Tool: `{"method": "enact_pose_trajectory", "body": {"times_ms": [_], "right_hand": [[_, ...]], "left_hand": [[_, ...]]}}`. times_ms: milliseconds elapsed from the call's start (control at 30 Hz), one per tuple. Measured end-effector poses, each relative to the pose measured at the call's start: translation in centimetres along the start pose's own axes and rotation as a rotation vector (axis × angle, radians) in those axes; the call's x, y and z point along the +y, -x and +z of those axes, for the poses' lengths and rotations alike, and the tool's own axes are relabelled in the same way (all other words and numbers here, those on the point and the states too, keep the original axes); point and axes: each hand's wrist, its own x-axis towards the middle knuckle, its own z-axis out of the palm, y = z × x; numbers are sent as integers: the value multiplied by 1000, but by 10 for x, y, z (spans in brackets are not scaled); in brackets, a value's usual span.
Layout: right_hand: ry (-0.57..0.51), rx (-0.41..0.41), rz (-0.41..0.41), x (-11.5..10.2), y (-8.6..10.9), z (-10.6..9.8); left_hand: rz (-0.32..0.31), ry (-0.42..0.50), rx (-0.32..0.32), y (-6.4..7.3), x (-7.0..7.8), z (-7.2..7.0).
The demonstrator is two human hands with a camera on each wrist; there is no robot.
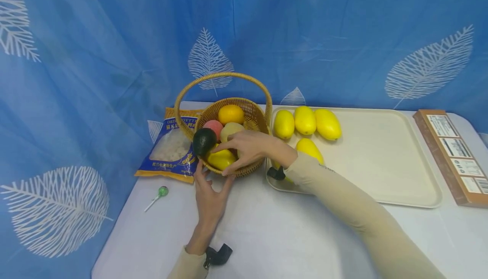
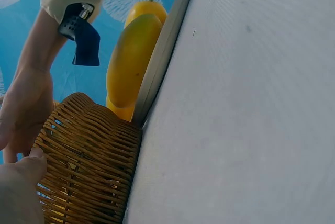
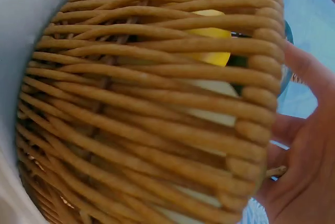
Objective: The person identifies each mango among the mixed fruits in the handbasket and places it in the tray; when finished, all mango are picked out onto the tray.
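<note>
A wicker basket (image 1: 248,103) with a tall handle holds an avocado (image 1: 204,141), an orange (image 1: 231,114), a pink fruit (image 1: 214,127), a pale round fruit (image 1: 231,130) and a yellow mango (image 1: 222,159). My right hand (image 1: 253,145) reaches over the basket, thumb and index finger on either side of that mango; its other fingers are partly hidden. Against the basket's near side rests my left hand (image 1: 210,198), thumb and fingers spread. In the left wrist view its thumb (image 2: 32,165) touches the woven wall. Through the weave in the right wrist view a yellow fruit (image 3: 212,38) shows.
Right of the basket lies a cream tray (image 1: 381,156) with several yellow mangoes (image 1: 305,120). A blue pasta bag (image 1: 171,147) lies left of the basket, partly under it. Nearer stands a green lollipop (image 1: 163,191). A long brown box (image 1: 453,156) lies at the far right.
</note>
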Motion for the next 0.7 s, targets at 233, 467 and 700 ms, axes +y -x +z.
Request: {"method": "enact_pose_trajectory", "body": {"times_ms": [233,467,700], "right_hand": [[74,-62,-16,-7,-8,-4],[92,-151,57,-14,-19,-3],[97,-254,143,-18,-24,3]], "left_hand": [[-6,15,-14,0,0,0],[-13,25,-19,1,-1,-1],[-17,30,-21,0,0,-2]]}}
